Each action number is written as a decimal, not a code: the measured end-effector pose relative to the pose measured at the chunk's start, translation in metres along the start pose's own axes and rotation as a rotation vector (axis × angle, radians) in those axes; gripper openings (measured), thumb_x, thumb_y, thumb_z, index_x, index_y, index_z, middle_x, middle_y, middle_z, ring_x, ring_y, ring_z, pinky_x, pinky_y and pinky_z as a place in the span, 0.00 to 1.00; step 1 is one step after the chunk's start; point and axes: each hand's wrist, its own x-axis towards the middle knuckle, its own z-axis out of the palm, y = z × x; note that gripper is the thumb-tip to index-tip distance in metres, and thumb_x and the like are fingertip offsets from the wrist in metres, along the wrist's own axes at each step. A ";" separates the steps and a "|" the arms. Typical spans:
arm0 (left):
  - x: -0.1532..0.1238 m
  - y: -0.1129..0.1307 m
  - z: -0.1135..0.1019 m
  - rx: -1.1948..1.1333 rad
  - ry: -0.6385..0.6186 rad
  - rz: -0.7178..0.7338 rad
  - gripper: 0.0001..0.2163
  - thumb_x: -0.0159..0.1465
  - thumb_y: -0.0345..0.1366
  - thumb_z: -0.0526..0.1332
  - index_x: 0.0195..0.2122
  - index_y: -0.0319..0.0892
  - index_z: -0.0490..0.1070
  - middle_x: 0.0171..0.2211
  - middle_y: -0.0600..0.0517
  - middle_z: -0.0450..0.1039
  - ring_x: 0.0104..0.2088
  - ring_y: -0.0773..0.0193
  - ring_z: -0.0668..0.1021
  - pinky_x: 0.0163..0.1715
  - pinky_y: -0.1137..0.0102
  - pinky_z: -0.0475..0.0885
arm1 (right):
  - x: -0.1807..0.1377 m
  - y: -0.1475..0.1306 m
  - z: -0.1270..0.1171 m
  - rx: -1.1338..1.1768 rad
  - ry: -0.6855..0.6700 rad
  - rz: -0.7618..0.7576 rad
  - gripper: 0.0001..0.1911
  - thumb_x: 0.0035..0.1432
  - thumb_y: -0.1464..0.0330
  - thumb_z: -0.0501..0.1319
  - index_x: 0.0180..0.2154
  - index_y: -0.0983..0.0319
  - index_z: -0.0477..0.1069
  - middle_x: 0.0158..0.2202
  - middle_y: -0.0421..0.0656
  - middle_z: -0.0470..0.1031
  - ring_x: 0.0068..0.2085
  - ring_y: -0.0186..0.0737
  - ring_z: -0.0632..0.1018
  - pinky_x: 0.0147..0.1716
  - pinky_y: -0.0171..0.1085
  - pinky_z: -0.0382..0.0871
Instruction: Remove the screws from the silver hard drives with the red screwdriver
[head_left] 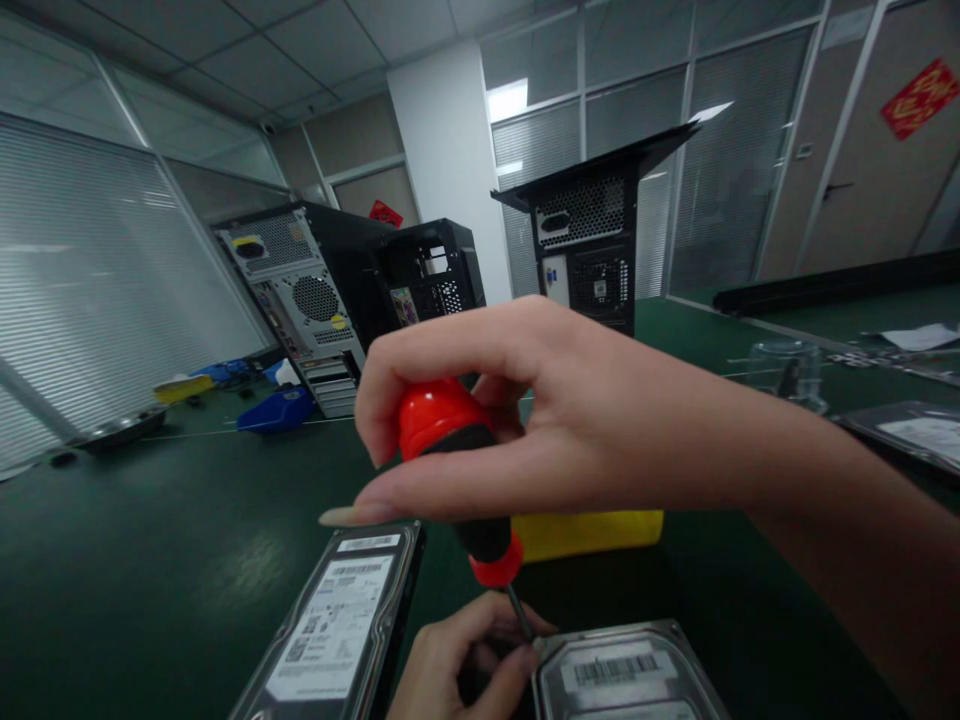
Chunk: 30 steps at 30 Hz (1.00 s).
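At centre frame, the right hand has its grip wrapped round a screwdriver, its tip at the corner of a drive, bottom centre-right. The left hand, bottom centre, is at that corner; I cannot tell whether its grip is closed. Another drive lies on the bench, lower left.

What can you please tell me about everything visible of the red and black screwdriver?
The screwdriver has a thick red and black handle, apparently plastic, with a rounded, glossy red end, a black middle and a red collar above a thin, metallic-looking shaft. It tilts, shaft pointing down and rightward in the picture. The right hand grips the handle, covering part of it. The tip is at the upper-left corner of a hard drive, beside the left hand; whether they touch is unclear.
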 end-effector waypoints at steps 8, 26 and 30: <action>0.001 -0.005 0.003 -0.215 -0.008 -0.051 0.05 0.60 0.33 0.59 0.33 0.39 0.73 0.34 0.46 0.80 0.34 0.57 0.80 0.32 0.70 0.72 | -0.005 0.004 -0.002 0.105 0.045 0.186 0.11 0.59 0.63 0.56 0.35 0.65 0.68 0.30 0.35 0.69 0.29 0.24 0.70 0.23 0.24 0.64; 0.002 -0.006 0.006 0.031 0.056 -0.092 0.11 0.60 0.41 0.59 0.28 0.38 0.75 0.27 0.48 0.80 0.19 0.65 0.75 0.17 0.76 0.61 | -0.008 0.004 -0.010 0.118 -0.016 0.263 0.10 0.60 0.65 0.55 0.38 0.65 0.69 0.28 0.34 0.71 0.27 0.22 0.73 0.21 0.19 0.65; 0.002 -0.008 0.007 0.042 0.066 -0.086 0.12 0.59 0.41 0.59 0.30 0.39 0.76 0.27 0.48 0.80 0.19 0.65 0.75 0.17 0.76 0.61 | -0.007 0.001 -0.008 0.098 -0.008 0.254 0.10 0.59 0.64 0.56 0.37 0.66 0.68 0.28 0.34 0.69 0.26 0.23 0.72 0.19 0.20 0.64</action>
